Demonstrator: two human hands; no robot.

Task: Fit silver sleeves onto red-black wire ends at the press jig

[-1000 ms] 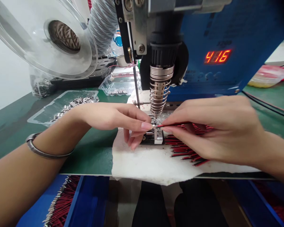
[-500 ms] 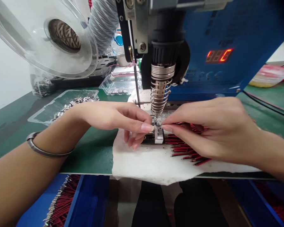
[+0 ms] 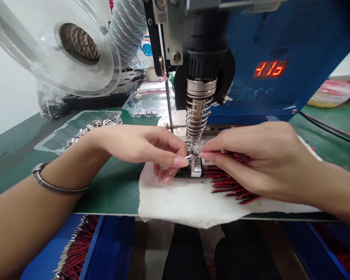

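My left hand [image 3: 146, 147] pinches a small metal connector [image 3: 189, 157] between thumb and forefinger, its other fingers curled loosely below. Opposite it, my right hand [image 3: 259, 157] has thumb and forefinger closed on a thin wire [image 3: 196, 155], mostly hidden by the fingers. Both pinches meet at a small metal fixture [image 3: 196, 169], right under the spring-wrapped soldering iron [image 3: 196, 112]. Whether wire and connector touch is too small to tell. Under my right hand lies a bunch of red and black wires [image 3: 233, 186] on a white cloth [image 3: 189, 206].
A blue machine [image 3: 274, 97] with a lit red display stands behind. A clear tray [image 3: 51, 138] of metal connectors sits left, another clear tray [image 3: 147, 102] farther back. A fume hood [image 3: 46, 74] hangs upper left. Blue bins [image 3: 90, 249] of wires are below the table edge.
The digits on the red display differ. My hands stay nearly in place, the right one shifting very slightly; a little more of the connector shows between the fingertips.
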